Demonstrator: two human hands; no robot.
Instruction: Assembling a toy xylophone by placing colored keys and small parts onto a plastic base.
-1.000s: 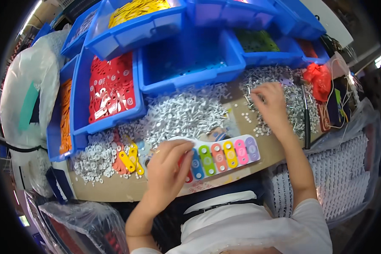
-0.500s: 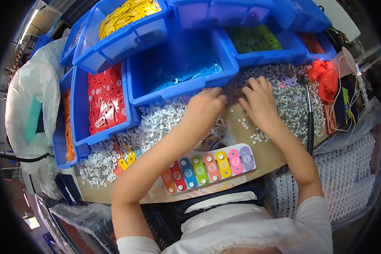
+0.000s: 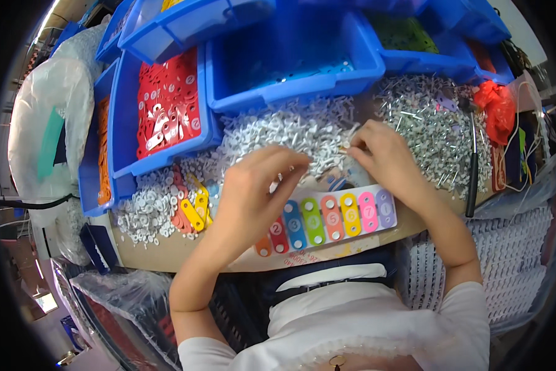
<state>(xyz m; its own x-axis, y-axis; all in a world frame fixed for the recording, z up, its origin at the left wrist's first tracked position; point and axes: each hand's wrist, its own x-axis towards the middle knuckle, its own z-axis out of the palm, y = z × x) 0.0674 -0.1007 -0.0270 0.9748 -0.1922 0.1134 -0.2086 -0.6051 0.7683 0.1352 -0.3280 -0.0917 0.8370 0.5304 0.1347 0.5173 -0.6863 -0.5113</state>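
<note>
From the head view, the left hand (image 3: 248, 195) arches over the left end of a toy xylophone (image 3: 333, 217), thumb and fingertips drawn to a narrow gap; whether anything small sits between them, I cannot tell. Over to the right hand (image 3: 386, 157): it's at the edge of the white plastic pins (image 3: 278, 127), fingertips bunched close, and again any catch is too small to make out. The xylophone lies near the front edge of the desk (image 3: 157, 258), its coloured bars running from orange to purple, right below the pins. Out left, yellow bars (image 3: 192, 215) rest beside a heap of white washers (image 3: 145, 213). Beyond them stands a blue bin (image 3: 211, 127) of red bars (image 3: 166, 99). And on the right, a black-handled tool (image 3: 472, 185) lies by loose metal screws (image 3: 432, 139), a red plastic bag (image 3: 499, 111) just beside.
</note>
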